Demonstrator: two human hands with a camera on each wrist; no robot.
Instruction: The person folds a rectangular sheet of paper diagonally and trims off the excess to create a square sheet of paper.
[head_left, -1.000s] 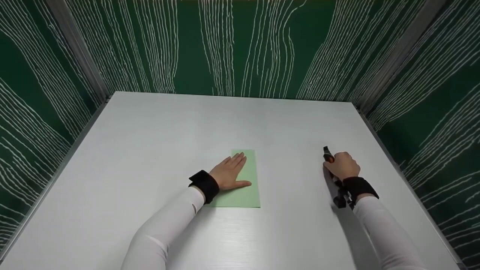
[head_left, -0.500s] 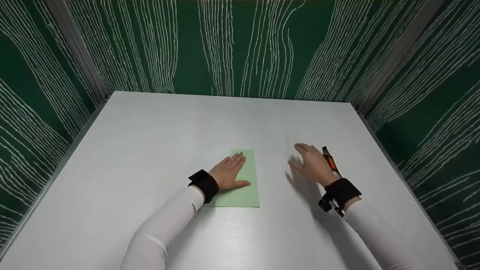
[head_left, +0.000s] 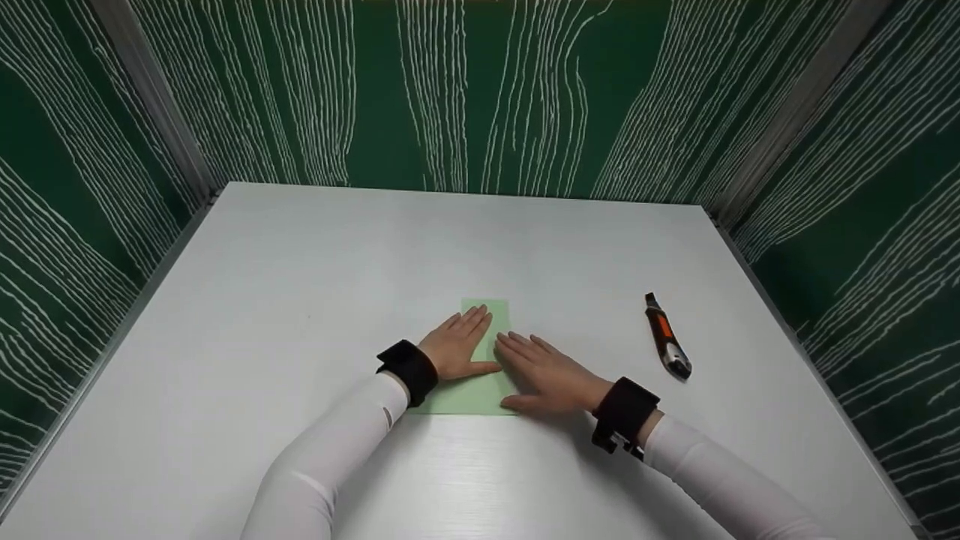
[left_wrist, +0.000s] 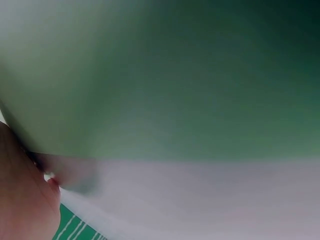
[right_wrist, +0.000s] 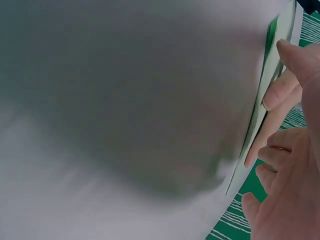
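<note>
A light green sheet of paper (head_left: 472, 397) lies on the white table, partly covered by both hands. My left hand (head_left: 457, 349) rests flat on it, fingers spread and thumb pointing right. My right hand (head_left: 551, 379) reaches over the paper's right edge with straight fingers, its fingertips close to the left thumb. In the right wrist view the right hand (right_wrist: 287, 190) appears beside the pale green paper (right_wrist: 272, 75). The left wrist view is mostly a blurred green paper surface (left_wrist: 175, 100), with part of the left hand (left_wrist: 25, 190) at the lower left.
To the right of the hands a black and orange utility knife (head_left: 666, 337) lies on the white table (head_left: 360, 255). Green walls (head_left: 502, 90) with white wavy lines enclose the table at the back and both sides.
My right hand has let go of the utility knife, leaving it on the table, and has moved left to the paper's right edge. The left hand has stayed in place.
</note>
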